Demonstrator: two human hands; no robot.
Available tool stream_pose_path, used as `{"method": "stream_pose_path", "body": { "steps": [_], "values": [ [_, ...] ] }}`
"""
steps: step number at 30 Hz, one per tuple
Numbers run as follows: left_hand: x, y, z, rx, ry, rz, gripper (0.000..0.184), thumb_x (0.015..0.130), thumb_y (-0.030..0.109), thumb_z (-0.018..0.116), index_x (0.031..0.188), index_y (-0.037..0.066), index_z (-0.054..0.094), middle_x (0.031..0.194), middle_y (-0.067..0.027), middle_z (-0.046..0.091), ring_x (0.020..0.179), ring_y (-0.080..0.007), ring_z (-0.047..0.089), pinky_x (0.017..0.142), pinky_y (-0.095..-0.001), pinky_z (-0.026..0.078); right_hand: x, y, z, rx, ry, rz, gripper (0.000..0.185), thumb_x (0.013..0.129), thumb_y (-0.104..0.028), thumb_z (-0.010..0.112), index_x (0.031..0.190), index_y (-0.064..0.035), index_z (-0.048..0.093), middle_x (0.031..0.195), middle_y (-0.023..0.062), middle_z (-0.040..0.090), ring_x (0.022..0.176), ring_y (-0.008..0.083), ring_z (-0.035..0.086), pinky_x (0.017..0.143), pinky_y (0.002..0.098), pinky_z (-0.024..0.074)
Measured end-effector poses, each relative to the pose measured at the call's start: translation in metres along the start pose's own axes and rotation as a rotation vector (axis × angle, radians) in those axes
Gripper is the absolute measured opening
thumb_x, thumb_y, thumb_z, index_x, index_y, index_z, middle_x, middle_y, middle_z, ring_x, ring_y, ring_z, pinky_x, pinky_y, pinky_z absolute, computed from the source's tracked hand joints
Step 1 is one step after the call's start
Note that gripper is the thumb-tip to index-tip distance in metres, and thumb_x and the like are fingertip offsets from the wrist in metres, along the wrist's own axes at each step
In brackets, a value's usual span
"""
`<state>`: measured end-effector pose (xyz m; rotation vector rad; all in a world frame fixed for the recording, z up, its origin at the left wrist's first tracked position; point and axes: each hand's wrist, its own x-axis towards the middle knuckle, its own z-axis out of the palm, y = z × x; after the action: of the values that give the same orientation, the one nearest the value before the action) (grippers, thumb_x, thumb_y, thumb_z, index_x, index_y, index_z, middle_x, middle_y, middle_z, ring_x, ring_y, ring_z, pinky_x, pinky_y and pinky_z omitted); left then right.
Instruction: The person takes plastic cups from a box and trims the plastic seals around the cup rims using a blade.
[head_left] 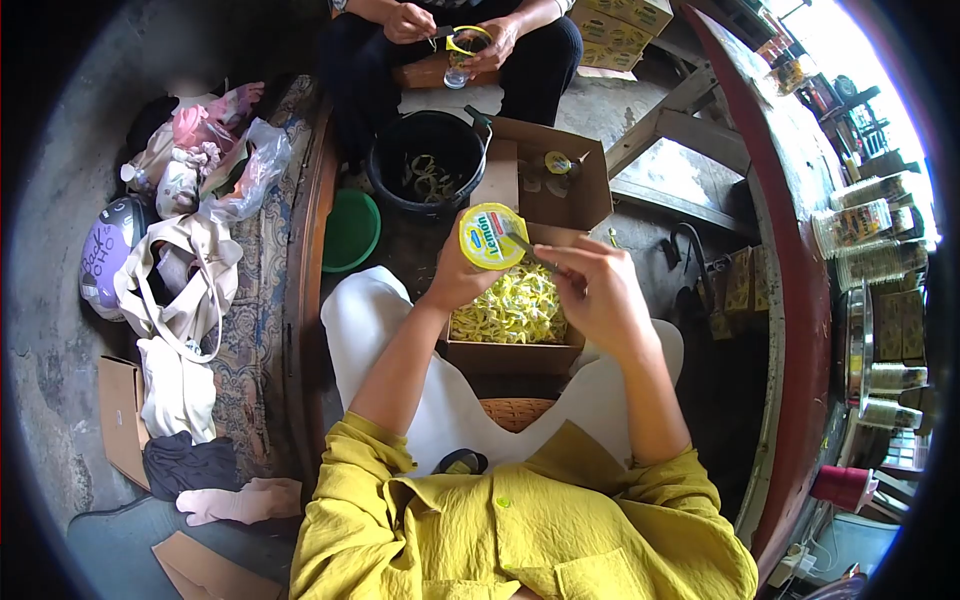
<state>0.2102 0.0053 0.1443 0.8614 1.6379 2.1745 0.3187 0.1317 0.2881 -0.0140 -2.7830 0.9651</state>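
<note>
My left hand point(458, 272) is wrapped round a cup with a yellow lid point(490, 237) marked "Lemon", the lid facing up at the camera. In my right hand point(600, 290) is a thin dark blade point(523, 243), pinched between the fingers, its tip over the right part of the lid. Beneath both hands stands a cardboard box point(500, 356) filled with yellow and white strips point(515, 308). The cup's body is mostly hidden by my left hand and the lid.
Across from me, a seated person's hands point(505, 40) hold a yellow-rimmed cup. A black bucket point(385, 165) with rings inside, a green basin point(350, 232) and an open box point(590, 195) stand between us. Bags point(180, 265) lie left; stacked cups point(880, 262) are at right.
</note>
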Motion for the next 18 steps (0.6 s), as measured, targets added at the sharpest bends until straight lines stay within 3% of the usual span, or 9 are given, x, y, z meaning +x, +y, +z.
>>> {"method": "stream_pose_path", "body": {
  "steps": [4,8,18],
  "values": [
    [-0.004,0.002,-0.002,0.071,-0.144,-0.054,0.064,0.062,-0.011,0.067,0.117,0.005,0.038,0.107,-0.0063,0.052,0.101,-0.0128,0.051,0.089,-0.0275,0.042,0.015,0.013,-0.012,-0.063,-0.135,-0.165,0.033,0.064,0.004,0.057,0.093,-0.0092,0.066,0.071,0.0100,0.055,0.065,0.0271,0.056,0.061,0.0355,0.0463],
    [-0.006,0.002,-0.001,-0.091,-0.217,-0.163,0.063,0.061,-0.002,0.071,0.115,0.006,0.040,0.107,-0.0042,0.051,0.100,-0.0113,0.050,0.089,-0.0271,0.041,0.022,0.026,-0.010,-0.124,-0.192,-0.265,0.033,0.065,0.002,0.056,0.093,-0.0114,0.067,0.069,0.0086,0.054,0.067,0.0258,0.056,0.062,0.0358,0.0464],
    [-0.007,0.001,-0.001,-0.035,-0.251,-0.060,0.069,0.064,0.003,0.073,0.122,0.004,0.036,0.113,-0.0076,0.050,0.106,-0.0159,0.049,0.091,-0.0308,0.041,0.031,0.024,-0.007,-0.185,-0.231,-0.346,0.028,0.067,0.001,0.057,0.090,-0.0112,0.066,0.069,0.0079,0.054,0.067,0.0269,0.057,0.062,0.0364,0.0476]
  ]
}}
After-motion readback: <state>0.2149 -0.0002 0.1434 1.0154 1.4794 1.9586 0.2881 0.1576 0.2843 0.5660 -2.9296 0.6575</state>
